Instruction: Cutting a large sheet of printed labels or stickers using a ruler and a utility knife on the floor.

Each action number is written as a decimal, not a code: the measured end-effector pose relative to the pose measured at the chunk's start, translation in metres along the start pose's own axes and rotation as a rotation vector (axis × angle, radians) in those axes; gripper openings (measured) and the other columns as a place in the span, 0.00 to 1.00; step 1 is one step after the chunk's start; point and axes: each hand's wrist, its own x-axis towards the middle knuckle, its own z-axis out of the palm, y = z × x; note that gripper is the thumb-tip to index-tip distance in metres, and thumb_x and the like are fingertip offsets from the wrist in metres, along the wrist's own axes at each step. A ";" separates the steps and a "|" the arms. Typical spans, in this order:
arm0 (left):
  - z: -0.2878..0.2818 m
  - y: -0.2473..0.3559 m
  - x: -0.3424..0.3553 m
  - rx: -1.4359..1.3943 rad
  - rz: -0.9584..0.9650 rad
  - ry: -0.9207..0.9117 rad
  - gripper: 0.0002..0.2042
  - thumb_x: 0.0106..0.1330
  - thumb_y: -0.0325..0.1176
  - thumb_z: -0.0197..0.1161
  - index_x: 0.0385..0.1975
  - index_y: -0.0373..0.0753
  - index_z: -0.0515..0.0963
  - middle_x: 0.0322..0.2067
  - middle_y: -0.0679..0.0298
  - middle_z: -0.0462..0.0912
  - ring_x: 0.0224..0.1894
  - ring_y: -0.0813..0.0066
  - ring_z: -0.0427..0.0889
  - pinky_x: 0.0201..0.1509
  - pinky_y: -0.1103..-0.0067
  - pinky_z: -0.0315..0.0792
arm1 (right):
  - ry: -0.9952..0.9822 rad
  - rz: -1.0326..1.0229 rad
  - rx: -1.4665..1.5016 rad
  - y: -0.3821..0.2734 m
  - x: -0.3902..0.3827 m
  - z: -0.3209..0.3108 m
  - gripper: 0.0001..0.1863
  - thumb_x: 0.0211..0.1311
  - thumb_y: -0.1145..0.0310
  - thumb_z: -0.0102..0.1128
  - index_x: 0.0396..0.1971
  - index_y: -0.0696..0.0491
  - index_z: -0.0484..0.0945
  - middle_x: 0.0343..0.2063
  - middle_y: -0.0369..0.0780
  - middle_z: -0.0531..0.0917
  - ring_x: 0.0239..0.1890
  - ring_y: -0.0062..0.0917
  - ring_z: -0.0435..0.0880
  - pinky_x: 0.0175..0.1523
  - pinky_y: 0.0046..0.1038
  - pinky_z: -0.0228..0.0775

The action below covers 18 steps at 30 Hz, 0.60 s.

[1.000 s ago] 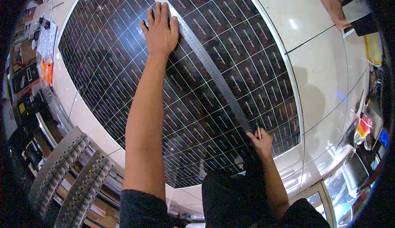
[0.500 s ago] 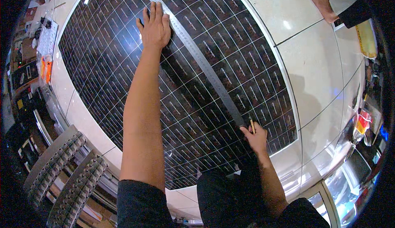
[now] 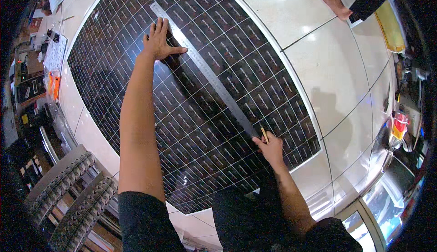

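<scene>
Here, a left hand (image 3: 159, 40) presses flat, fingers spread, on a long metal ruler (image 3: 205, 72) laid diagonally across the dark gridded sheet (image 3: 114, 70); the right hand (image 3: 271, 148) pinches a pencil (image 3: 264, 133) at the ruler's near end, no drawn line discernible yet.

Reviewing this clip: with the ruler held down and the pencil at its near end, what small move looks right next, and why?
Probably draw the pencil along the long metal ruler. The left hand presses its far end flat on the dark gridded sheet, and the right hand has the pencil at its near end.

Left hand (image 3: 159, 40) flat, fingers spread; right hand (image 3: 271, 146) in closed grip.
</scene>
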 end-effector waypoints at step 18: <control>-0.007 0.085 -0.062 0.087 -0.094 -0.188 0.77 0.25 0.72 0.76 0.73 0.31 0.38 0.75 0.51 0.37 0.77 0.53 0.37 0.69 0.37 0.49 | -0.015 -0.096 0.010 -0.009 -0.007 -0.003 0.22 0.57 0.59 0.73 0.22 0.56 0.69 0.16 0.40 0.80 0.17 0.24 0.83 0.23 0.27 0.73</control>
